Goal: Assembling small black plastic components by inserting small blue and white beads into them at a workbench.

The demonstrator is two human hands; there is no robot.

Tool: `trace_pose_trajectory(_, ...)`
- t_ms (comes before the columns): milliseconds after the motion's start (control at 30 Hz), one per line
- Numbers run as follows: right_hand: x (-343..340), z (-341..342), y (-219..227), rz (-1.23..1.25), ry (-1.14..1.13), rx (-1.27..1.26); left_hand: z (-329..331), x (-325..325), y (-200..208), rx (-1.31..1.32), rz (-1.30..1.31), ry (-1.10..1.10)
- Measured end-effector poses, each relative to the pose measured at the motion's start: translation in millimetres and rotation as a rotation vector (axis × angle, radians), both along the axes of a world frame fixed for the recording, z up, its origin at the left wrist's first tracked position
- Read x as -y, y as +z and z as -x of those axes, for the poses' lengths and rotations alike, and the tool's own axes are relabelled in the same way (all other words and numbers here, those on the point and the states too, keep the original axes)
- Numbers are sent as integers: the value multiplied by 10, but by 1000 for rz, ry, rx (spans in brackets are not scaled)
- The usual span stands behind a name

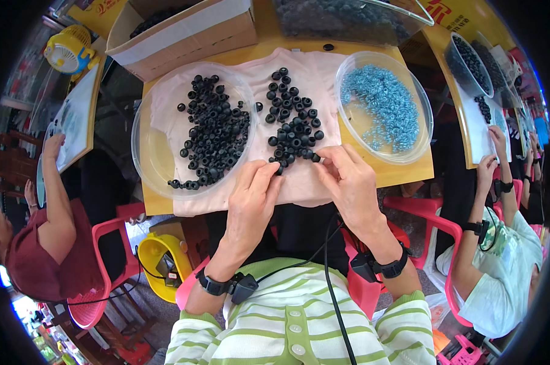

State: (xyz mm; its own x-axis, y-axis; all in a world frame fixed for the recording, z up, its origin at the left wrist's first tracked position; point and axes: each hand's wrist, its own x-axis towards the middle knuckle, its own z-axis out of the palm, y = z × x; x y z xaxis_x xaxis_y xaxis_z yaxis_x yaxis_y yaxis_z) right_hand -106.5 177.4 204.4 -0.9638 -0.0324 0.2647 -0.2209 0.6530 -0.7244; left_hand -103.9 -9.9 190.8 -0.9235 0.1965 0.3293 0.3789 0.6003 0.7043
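Observation:
A heap of small black round pieces with holes [293,134], like large beads, lies on a pale pink cloth [311,185] in front of me. My left hand [252,201] is closed in a pinch at the heap's near left edge, with one black piece [279,169] at its fingertips. At the near right edge, my right hand [351,185] pinches another black piece [315,157] between thumb and forefinger. Left of the heap, a round clear tray [142,164] holds many more black pieces. To the right, a second clear tray [425,112] holds small translucent blue pieces [384,109].
A cardboard box [183,36] and a clear bin of dark pieces [348,21] stand at the table's far side. People sit at tables to the left [50,255] and right [500,261]. A yellow bucket [159,267] stands below left. Black cables [329,274] hang between my arms.

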Motion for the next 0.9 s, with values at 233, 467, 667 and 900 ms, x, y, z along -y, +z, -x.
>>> trace_pose_trajectory(233, -24, -8, 1, -19, -36, 21, 24, -53, -32, -19, -28, 2)
trace_pose_trajectory(467, 18, -68, 113, -66, -56, 0, 1, 26, 46, 102, -180, 12)
trace_pose_trajectory(667, 115, -71, 124, -13, 42, -30, -35, 120, 44, 84, -222, -31)
trace_pose_trajectory(900, -69, -112, 172, -54, -19, -66, -151, 166, 228, 600, -995, -105)
